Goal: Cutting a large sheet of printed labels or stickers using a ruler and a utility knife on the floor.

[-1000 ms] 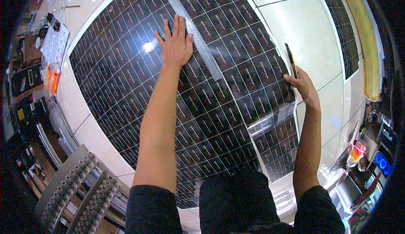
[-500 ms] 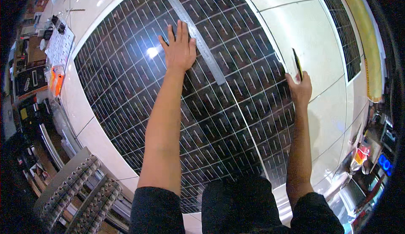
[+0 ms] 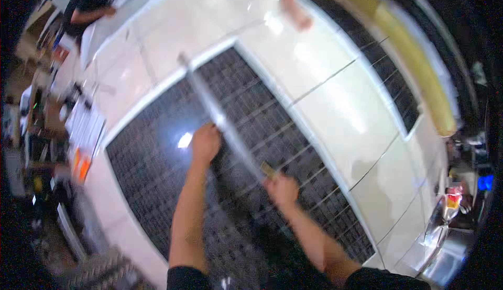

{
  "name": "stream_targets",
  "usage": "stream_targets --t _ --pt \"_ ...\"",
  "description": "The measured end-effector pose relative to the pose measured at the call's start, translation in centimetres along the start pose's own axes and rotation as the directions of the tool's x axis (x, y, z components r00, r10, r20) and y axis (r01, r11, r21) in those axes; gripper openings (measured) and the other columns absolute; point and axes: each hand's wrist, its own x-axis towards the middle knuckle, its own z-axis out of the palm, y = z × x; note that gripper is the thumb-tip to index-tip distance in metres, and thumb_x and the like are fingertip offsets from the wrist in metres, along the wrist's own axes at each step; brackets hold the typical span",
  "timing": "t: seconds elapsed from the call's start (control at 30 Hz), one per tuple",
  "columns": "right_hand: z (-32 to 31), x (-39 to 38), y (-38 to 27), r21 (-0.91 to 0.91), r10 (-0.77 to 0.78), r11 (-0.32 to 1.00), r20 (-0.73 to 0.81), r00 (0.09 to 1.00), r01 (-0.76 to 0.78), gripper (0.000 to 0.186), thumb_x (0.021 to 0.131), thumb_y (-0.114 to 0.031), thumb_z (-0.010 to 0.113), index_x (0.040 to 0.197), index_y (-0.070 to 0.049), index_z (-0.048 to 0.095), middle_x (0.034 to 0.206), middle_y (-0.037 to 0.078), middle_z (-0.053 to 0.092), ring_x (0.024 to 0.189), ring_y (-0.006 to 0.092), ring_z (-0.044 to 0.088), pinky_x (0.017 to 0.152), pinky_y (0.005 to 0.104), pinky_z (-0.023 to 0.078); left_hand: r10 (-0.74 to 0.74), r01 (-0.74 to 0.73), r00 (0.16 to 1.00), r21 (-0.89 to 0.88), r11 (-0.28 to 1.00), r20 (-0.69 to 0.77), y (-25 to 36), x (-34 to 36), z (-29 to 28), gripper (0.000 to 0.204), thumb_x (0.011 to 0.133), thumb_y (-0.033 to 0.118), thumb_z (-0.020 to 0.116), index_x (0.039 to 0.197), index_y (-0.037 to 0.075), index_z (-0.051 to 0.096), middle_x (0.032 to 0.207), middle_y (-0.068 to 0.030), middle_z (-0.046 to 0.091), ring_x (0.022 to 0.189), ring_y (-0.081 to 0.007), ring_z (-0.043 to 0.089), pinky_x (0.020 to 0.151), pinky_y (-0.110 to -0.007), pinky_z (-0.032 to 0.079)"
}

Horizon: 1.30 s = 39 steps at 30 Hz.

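Observation:
A large dark sheet (image 3: pixel 152 185) with a light grid pattern and a white border lies on the floor before me. Across it, slanting from the far edge toward me, runs a long metal ruler (image 3: pixel 201 91), blurred by motion. My left hand (image 3: pixel 207 141) is closed at the ruler's left edge, its fingers curled on it about midway along. Close to the ruler's near end is my right hand (image 3: pixel 284 189), closed around a slim yellow-and-black cutter knife (image 3: pixel 268 169). Its fingers also seem near the ruler's end; whether they touch it is too blurred to tell.
Pale floor tiles (image 3: pixel 335 117) surround the sheet. On the right lie another dark gridded sheet (image 3: pixel 395 88) and a long yellow roll (image 3: pixel 414 44). Papers (image 3: pixel 86 125) and an orange item (image 3: pixel 81 165) sit at left. Other people (image 3: pixel 91 2) are at the far side, one with a bare limb (image 3: pixel 296 12) showing.
My view has tilted up, showing other people. My left hand has gone from flat and spread to closed at the ruler. My right hand, with the knife, has moved left to the ruler's near end.

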Motion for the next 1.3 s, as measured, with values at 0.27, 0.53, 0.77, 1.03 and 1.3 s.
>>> stream_targets --t 0.27,0.53,0.77,1.03,1.3 --pt "-0.4 0.1 -0.4 0.155 0.021 0.988 -0.009 1.000 -0.020 0.051 0.081 -0.056 0.073 0.093 -0.007 0.068 0.068 0.009 0.069 0.064 0.0312 0.069 0.057 0.0441 0.053 -0.207 0.215 0.964 0.036 0.976 -0.170 -6.8 6.5 1.3 0.061 0.100 0.038 0.041 0.152 0.008 0.030 0.159 -0.0088 0.029 0.149 -0.0308 0.019 0.120 -0.057 0.005" --pt "-0.9 0.6 -1.3 0.081 0.033 0.996 0.019 0.999 -0.034 0.050 0.080 -0.051 0.076 0.076 -0.005 0.058 0.061 0.011 0.063 0.057 0.0336 0.064 0.052 0.0431 0.048 -0.157 0.167 0.983 0.104 0.981 -0.096 -6.9 6.9 0.7 0.068 0.096 0.048 0.045 0.152 0.012 0.031 0.160 -0.0059 0.028 0.149 -0.0353 0.016 0.119 -0.060 0.003" --pt "-1.5 1.0 -1.9 0.165 0.032 0.986 0.011 0.999 -0.033 0.050 0.079 -0.048 0.078 0.072 -0.005 0.055 0.061 0.012 0.060 0.057 0.0352 0.062 0.051 0.0441 0.045 -0.148 0.156 0.987 0.195 0.968 -0.054 -6.4 7.2 0.4 0.072 0.097 0.059 0.038 0.155 0.018 0.028 0.162 -0.0026 0.025 0.149 -0.0379 0.017 0.118 -0.061 0.002" --pt "-1.9 1.4 -2.6 0.172 0.116 0.977 0.081 0.990 -0.129 0.052 0.079 -0.047 0.079 0.070 -0.003 0.053 0.059 0.012 0.057 0.053 0.0346 0.058 0.050 0.0425 0.043 -0.157 0.162 0.987 0.185 0.969 -0.041 -6.5 7.4 0.4 0.072 0.095 0.056 0.040 0.155 0.019 0.028 0.162 -0.0023 0.025 0.149 -0.0376 0.016 0.117 -0.063 0.002" --pt "-1.6 1.3 -2.4 0.149 0.170 0.972 0.093 0.981 -0.182 0.052 0.077 -0.047 0.080 0.071 -0.003 0.053 0.061 0.011 0.061 0.055 0.0341 0.061 0.052 0.0422 0.045 -0.117 0.130 0.990 0.192 0.973 -0.074 -6.9 7.4 0.9 0.072 0.095 0.059 0.042 0.153 0.018 0.034 0.160 -0.0046 0.029 0.148 -0.0393 0.018 0.116 -0.065 0.005"
